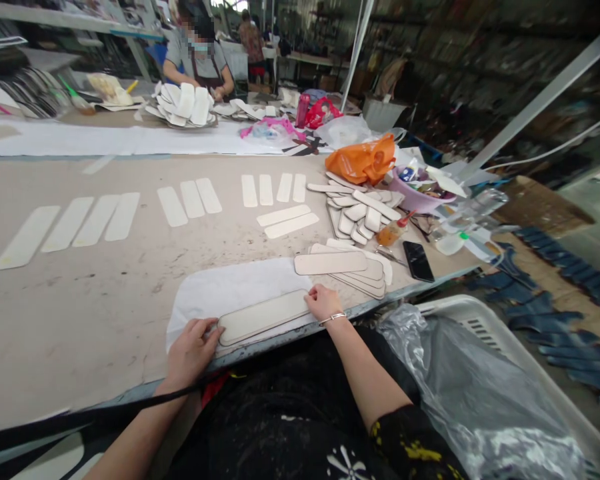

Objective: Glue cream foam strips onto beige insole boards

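Observation:
A long cream strip with rounded ends [264, 316] lies over white paper [195, 300] at the table's near edge. My left hand [193, 350] pinches its left end between thumb and fingers. The right end is held by my right hand [323, 303], which wears a bracelet. Just beyond my right hand, similar strips lie in a fanned stack [330, 263]. Farther back on the brown table cover, more pale strips [93, 220] are laid out in spaced groups, with two slanted ones [287, 220] near the middle.
Right of the strips are a heap of pieces [360, 213], an orange bag [363, 160], a pink basin [420, 193], a glue bottle [391, 232] and a phone [418, 261]. A plastic-lined crate [460, 373] stands below right. Across the table, a person works beside piled pieces [183, 105].

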A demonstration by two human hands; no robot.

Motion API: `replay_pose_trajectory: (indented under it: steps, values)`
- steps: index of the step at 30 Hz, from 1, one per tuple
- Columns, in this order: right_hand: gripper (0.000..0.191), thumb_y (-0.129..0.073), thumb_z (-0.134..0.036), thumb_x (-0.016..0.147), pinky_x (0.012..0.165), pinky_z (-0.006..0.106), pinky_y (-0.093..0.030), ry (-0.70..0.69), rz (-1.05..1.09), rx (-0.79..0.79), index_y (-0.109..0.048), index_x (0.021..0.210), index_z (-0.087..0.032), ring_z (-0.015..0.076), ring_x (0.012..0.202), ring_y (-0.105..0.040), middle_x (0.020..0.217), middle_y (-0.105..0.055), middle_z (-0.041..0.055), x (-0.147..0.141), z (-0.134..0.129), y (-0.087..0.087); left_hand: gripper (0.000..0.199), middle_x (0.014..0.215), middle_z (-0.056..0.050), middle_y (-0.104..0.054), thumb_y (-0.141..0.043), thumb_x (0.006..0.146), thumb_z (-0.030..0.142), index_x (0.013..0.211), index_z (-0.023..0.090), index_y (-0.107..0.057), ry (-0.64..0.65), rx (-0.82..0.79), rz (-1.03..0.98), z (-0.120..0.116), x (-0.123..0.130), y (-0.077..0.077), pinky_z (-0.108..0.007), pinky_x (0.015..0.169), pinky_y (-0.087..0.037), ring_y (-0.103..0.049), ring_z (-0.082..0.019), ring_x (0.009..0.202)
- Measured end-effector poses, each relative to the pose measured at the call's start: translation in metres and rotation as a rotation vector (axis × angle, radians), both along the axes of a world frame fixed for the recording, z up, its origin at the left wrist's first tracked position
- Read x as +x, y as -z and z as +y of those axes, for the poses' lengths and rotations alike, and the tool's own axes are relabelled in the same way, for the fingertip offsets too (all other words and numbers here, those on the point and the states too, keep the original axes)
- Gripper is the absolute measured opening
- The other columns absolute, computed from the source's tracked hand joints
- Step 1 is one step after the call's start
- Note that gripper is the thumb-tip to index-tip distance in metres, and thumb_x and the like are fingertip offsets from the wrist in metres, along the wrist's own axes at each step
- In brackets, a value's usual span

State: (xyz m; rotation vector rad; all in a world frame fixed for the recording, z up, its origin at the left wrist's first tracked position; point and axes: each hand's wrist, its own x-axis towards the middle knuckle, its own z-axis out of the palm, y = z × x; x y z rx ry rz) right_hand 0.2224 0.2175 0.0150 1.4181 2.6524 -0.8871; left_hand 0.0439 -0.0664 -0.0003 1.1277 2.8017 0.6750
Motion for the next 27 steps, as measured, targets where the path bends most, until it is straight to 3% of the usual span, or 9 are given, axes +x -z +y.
replay_pose_trajectory:
  steps: [3, 6, 10, 13, 15, 17, 22, 25, 27]
  values:
    - [0.009, -0.058, -0.025, 0.077, 0.071, 0.026, -0.043, 0.009, 0.015, 0.002, -0.063, 0.083, -0.021, 0.0172, 0.076, -0.063, 0.074, -0.069, 0.0012, -0.001, -0.002, -0.002, 0.038, 0.093, -0.003, -0.062, -0.045, 0.085, 0.049, 0.107, 0.023, -0.063, 0.029, 0.007, 0.037, -0.003, 0.000, 0.005, -0.025, 0.061, -0.047, -0.060, -0.014, 0.073]
    - [0.008, -0.059, -0.025, 0.076, 0.069, 0.024, -0.044, 0.036, 0.034, -0.003, -0.063, 0.082, -0.022, 0.0147, 0.075, -0.063, 0.073, -0.069, -0.0014, -0.001, -0.003, -0.001, 0.035, 0.097, -0.002, -0.062, -0.042, 0.087, 0.047, 0.100, 0.029, -0.069, 0.126, 0.026, 0.079, -0.006, -0.002, 0.014, -0.023, 0.060, -0.047, -0.061, -0.014, 0.076]
    - [0.014, -0.059, -0.029, 0.078, 0.072, 0.023, -0.046, 0.112, 0.053, 0.002, -0.064, 0.088, -0.020, 0.0141, 0.077, -0.064, 0.076, -0.068, -0.0007, 0.005, 0.002, 0.000, 0.038, 0.096, -0.003, -0.062, -0.039, 0.087, 0.047, 0.098, 0.028, -0.071, 0.149, 0.062, 0.123, -0.007, -0.005, 0.021, -0.022, 0.059, -0.047, -0.061, -0.013, 0.074]
    - [0.030, -0.056, -0.034, 0.083, 0.081, 0.029, -0.047, 0.194, 0.058, 0.063, -0.060, 0.105, -0.015, 0.0181, 0.087, -0.063, 0.093, -0.067, 0.0075, 0.010, 0.003, -0.007, 0.038, 0.094, -0.003, -0.062, -0.039, 0.086, 0.046, 0.095, 0.028, -0.071, 0.151, 0.080, 0.131, -0.006, -0.006, 0.021, -0.022, 0.058, -0.048, -0.060, -0.014, 0.073]
    - [0.039, -0.049, -0.037, 0.089, 0.087, 0.031, -0.046, 0.168, 0.117, 0.136, -0.053, 0.120, -0.013, 0.0196, 0.096, -0.061, 0.110, -0.062, 0.0125, 0.008, -0.007, -0.015, 0.037, 0.094, -0.003, -0.061, -0.040, 0.085, 0.046, 0.094, 0.028, -0.071, 0.160, 0.093, 0.118, -0.006, -0.006, 0.021, -0.022, 0.058, -0.048, -0.060, -0.014, 0.073]
    - [0.047, -0.041, -0.041, 0.093, 0.095, 0.030, -0.042, -0.013, 0.225, 0.224, -0.044, 0.131, -0.014, 0.0198, 0.111, -0.055, 0.125, -0.055, 0.0137, -0.001, -0.030, -0.021, 0.035, 0.093, -0.003, -0.061, -0.041, 0.083, 0.046, 0.094, 0.029, -0.070, 0.175, 0.104, 0.101, -0.006, -0.007, 0.022, -0.023, 0.059, -0.049, -0.060, -0.015, 0.074]
    - [0.064, -0.035, -0.053, 0.093, 0.114, 0.036, -0.018, -0.739, 0.313, 0.313, -0.027, 0.143, -0.015, 0.0176, 0.138, -0.023, 0.149, -0.031, 0.0073, -0.038, -0.112, -0.013, 0.034, 0.089, -0.004, -0.063, -0.039, 0.082, 0.043, 0.093, 0.029, -0.069, 0.239, 0.133, 0.071, -0.006, -0.011, 0.024, -0.026, 0.064, -0.052, -0.060, -0.018, 0.076]
    - [0.070, -0.033, -0.060, 0.091, 0.115, 0.041, -0.012, -0.864, 0.242, 0.302, -0.026, 0.144, -0.015, 0.0176, 0.140, -0.016, 0.151, -0.025, 0.0059, -0.044, -0.129, -0.001, 0.032, 0.086, -0.004, -0.063, -0.041, 0.082, 0.042, 0.092, 0.031, -0.069, 0.272, 0.138, 0.064, -0.005, -0.011, 0.022, -0.027, 0.063, -0.052, -0.060, -0.019, 0.077]
    - [0.073, -0.032, -0.062, 0.090, 0.115, 0.042, -0.012, -0.856, 0.187, 0.277, -0.025, 0.144, -0.014, 0.0176, 0.141, -0.014, 0.152, -0.023, 0.0057, -0.038, -0.115, 0.004, 0.032, 0.088, -0.004, -0.063, -0.041, 0.082, 0.043, 0.093, 0.031, -0.069, 0.247, 0.123, 0.088, -0.006, -0.010, 0.020, -0.026, 0.060, -0.052, -0.060, -0.018, 0.075]
